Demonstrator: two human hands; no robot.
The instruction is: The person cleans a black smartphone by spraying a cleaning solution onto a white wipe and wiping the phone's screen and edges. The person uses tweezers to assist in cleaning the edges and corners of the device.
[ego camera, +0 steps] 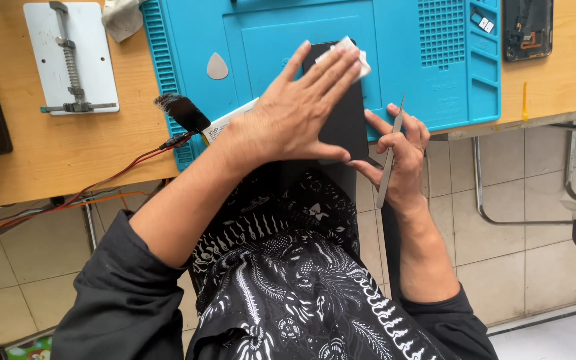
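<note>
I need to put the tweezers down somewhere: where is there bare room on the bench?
Free: bare wood between the white clamp plate and the blue mat; wood right of the mat, below the opened phone. Crowded: mat centre, where the left hand presses a cloth on the black phone, right hand alongside.

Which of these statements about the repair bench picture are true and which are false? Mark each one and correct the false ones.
1. The left hand presses a white cloth onto the black phone. True.
2. The right hand holds a screwdriver. False: it holds metal tweezers.
3. The phone lies partly on a blue mat. True.
4. The grey pick lies on the wooden table. False: it lies on the mat.
</note>
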